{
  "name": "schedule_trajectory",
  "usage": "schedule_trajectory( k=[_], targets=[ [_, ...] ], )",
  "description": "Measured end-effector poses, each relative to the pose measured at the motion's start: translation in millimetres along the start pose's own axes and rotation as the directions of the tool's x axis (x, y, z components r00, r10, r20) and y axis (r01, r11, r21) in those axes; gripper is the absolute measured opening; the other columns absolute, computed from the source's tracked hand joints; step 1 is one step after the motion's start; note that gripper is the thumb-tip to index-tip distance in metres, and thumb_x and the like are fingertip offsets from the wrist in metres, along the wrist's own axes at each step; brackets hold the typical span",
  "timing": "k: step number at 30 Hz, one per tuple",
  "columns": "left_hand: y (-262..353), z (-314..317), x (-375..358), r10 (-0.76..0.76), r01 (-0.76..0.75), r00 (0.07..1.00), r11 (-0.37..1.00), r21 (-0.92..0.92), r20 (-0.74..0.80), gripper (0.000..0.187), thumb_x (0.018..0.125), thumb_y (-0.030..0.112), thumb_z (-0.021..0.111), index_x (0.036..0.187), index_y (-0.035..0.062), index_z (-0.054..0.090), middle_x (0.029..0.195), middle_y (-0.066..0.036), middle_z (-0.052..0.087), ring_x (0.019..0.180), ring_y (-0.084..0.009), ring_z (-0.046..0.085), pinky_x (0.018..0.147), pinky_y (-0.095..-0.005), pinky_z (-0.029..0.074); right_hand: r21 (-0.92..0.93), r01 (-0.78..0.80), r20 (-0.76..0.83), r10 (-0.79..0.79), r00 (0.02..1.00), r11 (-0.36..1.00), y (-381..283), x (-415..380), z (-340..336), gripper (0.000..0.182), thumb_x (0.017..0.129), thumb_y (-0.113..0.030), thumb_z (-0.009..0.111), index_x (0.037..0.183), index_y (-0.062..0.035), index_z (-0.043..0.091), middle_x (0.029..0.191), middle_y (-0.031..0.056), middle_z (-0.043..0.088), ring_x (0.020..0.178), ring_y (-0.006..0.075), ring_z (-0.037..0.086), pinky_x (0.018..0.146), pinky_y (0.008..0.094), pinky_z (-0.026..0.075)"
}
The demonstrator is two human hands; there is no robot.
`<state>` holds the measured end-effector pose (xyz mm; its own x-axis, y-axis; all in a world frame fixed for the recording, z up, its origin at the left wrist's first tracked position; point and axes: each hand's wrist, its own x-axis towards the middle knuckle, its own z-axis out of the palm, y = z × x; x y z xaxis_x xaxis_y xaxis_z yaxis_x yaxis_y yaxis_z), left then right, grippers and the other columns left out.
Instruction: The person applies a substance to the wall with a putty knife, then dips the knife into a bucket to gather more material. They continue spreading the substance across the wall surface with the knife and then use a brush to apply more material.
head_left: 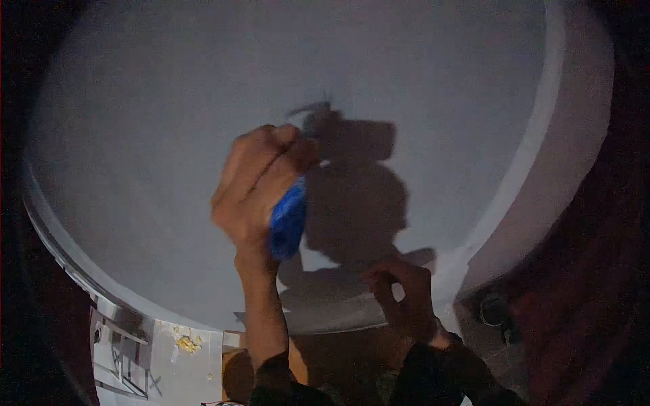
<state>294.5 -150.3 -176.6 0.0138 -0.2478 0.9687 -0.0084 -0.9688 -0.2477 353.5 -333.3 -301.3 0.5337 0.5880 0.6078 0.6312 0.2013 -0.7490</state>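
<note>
Raised over the large round pale surface (169, 149), my left hand (254, 176) is closed around a tool with a bulky blue handle (288, 220). The handle's lower end sticks out below the palm; the working end is hidden or blurred beyond the fingers. A thin dark curved line lies just past the knuckles. Lower and to the right, near the surface's front rim, my right hand (406, 291) has its thumb and fingers curled together in a pinch. I cannot tell what, if anything, is between those fingertips.
A dark shadow of a head and hand falls across the middle of the surface. Its raised pale rim (521, 176) curves round the right. At bottom left stand a white panel (193, 365) with yellowish flakes and a metal frame (122, 352). Dark red cloth (575, 304) lies right.
</note>
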Motion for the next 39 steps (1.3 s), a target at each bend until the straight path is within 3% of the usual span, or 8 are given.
schedule_trajectory(
  k=[3, 11, 15, 23, 27, 30, 36, 39],
  targets=[
    [6, -10, 8, -0.023, 0.034, 0.994, 0.995, 0.099, -0.108, 0.023, 0.060, 0.002, 0.069, 0.082, 0.0096, 0.069, 0.086, -0.005, 0.065, 0.085, -0.0217, 0.063, 0.067, -0.0306, 0.054, 0.003, 0.012, 0.048, -0.012, 0.999, 1.000, -1, 1, 7, 0.015, 0.086, -0.010, 0.052, 0.092, -0.0008, 0.062, 0.074, 0.0100, 0.062, 0.062, 0.0135, 0.059, 0.058, 0.0280, 0.047],
    [-2, -29, -12, -0.078, 0.177, 0.922, 0.955, -0.236, 0.378, 0.030, 0.056, 0.001, 0.068, 0.086, 0.0045, 0.066, 0.088, -0.007, 0.065, 0.083, -0.0237, 0.063, 0.068, -0.0320, 0.054, 0.018, -0.060, 0.160, 0.057, 0.986, 0.998, 7, 6, 24, 0.022, 0.090, -0.020, 0.047, 0.098, -0.0037, 0.058, 0.077, 0.0124, 0.061, 0.065, 0.0197, 0.060, 0.064, 0.0340, 0.048],
    [-1, -42, -13, -0.124, 0.369, 0.788, 0.879, -0.301, 0.603, 0.034, 0.052, -0.002, 0.068, 0.085, 0.0028, 0.065, 0.090, -0.008, 0.065, 0.083, -0.0249, 0.063, 0.069, -0.0330, 0.055, 0.000, 0.001, 0.118, -0.001, 0.993, 1.000, 0, 4, 29, 0.016, 0.084, -0.005, 0.051, 0.095, 0.0013, 0.062, 0.075, 0.0104, 0.062, 0.062, 0.0129, 0.058, 0.060, 0.0280, 0.048],
    [-12, -12, -22, -0.025, 0.029, 0.997, 0.998, -0.061, 0.068, 0.033, 0.052, 0.000, 0.073, 0.083, 0.0089, 0.068, 0.090, -0.007, 0.066, 0.084, -0.0231, 0.062, 0.066, -0.0297, 0.055, -0.048, -0.067, 0.253, 0.077, 0.964, 0.997, -4, 7, 27, 0.017, 0.084, -0.007, 0.051, 0.095, 0.0006, 0.061, 0.073, 0.0101, 0.061, 0.062, 0.0115, 0.056, 0.059, 0.0276, 0.046],
    [-1, -12, -18, -0.069, 0.069, 0.996, 0.998, -0.003, -0.051, 0.028, 0.058, 0.003, 0.074, 0.084, 0.0132, 0.070, 0.091, -0.005, 0.066, 0.086, -0.0237, 0.063, 0.065, -0.0300, 0.056, -0.038, -0.063, 0.247, 0.071, 0.966, 0.997, -6, 8, 21, 0.016, 0.085, -0.007, 0.050, 0.094, 0.0003, 0.061, 0.072, 0.0101, 0.060, 0.060, 0.0123, 0.056, 0.057, 0.0284, 0.046],
    [-11, -12, -21, 0.004, 0.009, 0.989, 0.996, -0.083, 0.150, 0.028, 0.056, 0.001, 0.073, 0.082, 0.0118, 0.069, 0.091, -0.004, 0.066, 0.085, -0.0226, 0.063, 0.066, -0.0296, 0.056, -0.051, -0.031, 0.208, 0.041, 0.977, 0.998, 0, 6, 24, 0.015, 0.084, -0.006, 0.051, 0.094, 0.0005, 0.061, 0.073, 0.0104, 0.060, 0.059, 0.0134, 0.057, 0.057, 0.0292, 0.046],
    [3, -30, -18, -0.128, 0.268, 0.857, 0.938, -0.220, 0.499, 0.041, 0.045, -0.006, 0.073, 0.083, 0.0094, 0.066, 0.090, -0.006, 0.066, 0.084, -0.0199, 0.064, 0.068, -0.0296, 0.055, -0.041, -0.109, 0.287, 0.116, 0.951, 0.993, -2, 3, 24, 0.016, 0.085, -0.008, 0.051, 0.094, 0.0011, 0.061, 0.074, 0.0111, 0.061, 0.061, 0.0152, 0.058, 0.058, 0.0306, 0.047],
    [-10, -24, -30, -0.133, 0.293, 0.854, 0.921, -0.256, 0.503, 0.046, 0.041, -0.006, 0.072, 0.084, 0.0087, 0.066, 0.088, -0.006, 0.066, 0.083, -0.0215, 0.063, 0.068, -0.0309, 0.054, -0.063, -0.066, 0.284, 0.081, 0.956, 0.996, -3, 2, 25, 0.018, 0.085, -0.011, 0.051, 0.095, 0.0010, 0.060, 0.074, 0.0109, 0.061, 0.061, 0.0157, 0.058, 0.057, 0.0306, 0.047]
  ],
)
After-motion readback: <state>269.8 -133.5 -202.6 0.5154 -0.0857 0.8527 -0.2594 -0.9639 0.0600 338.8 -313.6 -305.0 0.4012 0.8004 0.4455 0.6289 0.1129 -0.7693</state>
